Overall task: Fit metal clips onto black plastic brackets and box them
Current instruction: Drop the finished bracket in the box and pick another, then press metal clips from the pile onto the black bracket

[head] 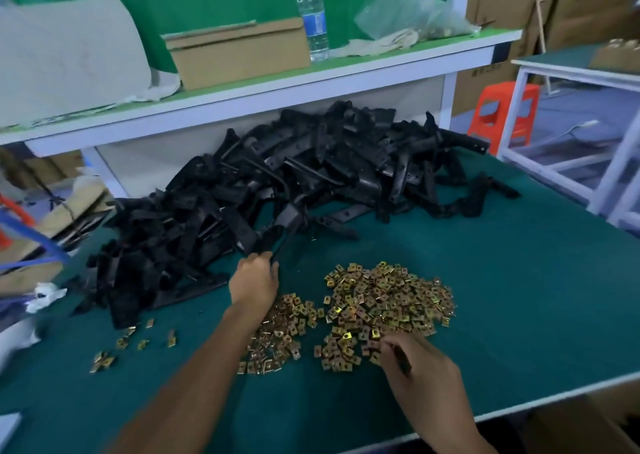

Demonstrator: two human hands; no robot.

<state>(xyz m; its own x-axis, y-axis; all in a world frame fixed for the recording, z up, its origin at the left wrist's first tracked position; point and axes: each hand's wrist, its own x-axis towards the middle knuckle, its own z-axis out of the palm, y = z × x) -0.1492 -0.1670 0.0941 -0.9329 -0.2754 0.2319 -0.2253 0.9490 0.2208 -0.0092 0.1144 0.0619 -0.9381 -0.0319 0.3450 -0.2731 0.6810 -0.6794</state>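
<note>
Item 1. Left hand [254,280]: fingers closed round the near end of one black bracket [281,233], a matt, long, flat-armed plastic part. Its far end reaches the foot of the bracket heap.

Item 2. Right hand [424,370]: fingertips [386,342] curled down into the near edge of the main clip pile [388,297]. Whether they pinch a clip cannot be told.

Item 3. Metal clips: small, squarish, folded, brass-yellow with a sheen, some with a hole showing in the face. Three lots on the table:
- the main pile, ahead of the right hand
- a smaller pile [277,332], just beside it and partly under the left forearm
- a few strays [131,342], well apart to the left

Item 4. Bracket heap [277,183]: many black plastic brackets tangled together at the back of the table [502,297], which has a dark green top. Several show small holes along their arms.

Item 5. Shelf [242,90] above the heap, white-framed with a green surface. It carries:
- a cardboard box [239,51], flaps loose
- a clear water bottle [313,13] with a blue label, print too blurred to read
- a crumpled clear plastic bag [408,6]
- a grey foam sheet [65,55]

Item 6. To the right: an orange stool [502,110] and brown cartons [485,72] with faint, illegible print.
</note>
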